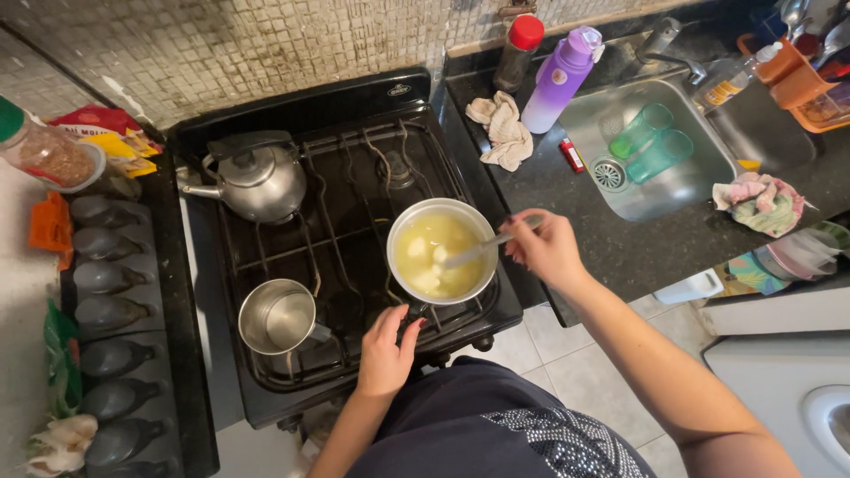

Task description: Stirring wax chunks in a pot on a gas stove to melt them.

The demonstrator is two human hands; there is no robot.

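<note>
Pot of yellow broth: we steady its handle in our left hand, right hand pinching the spoon; stir slowly to avoid splashing.

A black gas stove carries a steel kettle at its back left, an empty steel cup at its front left and a pot of yellow liquid at its front right. On the dark countertop beside it, a crumpled cloth, a purple bottle and a red-capped bottle are set near the back edge.
</note>
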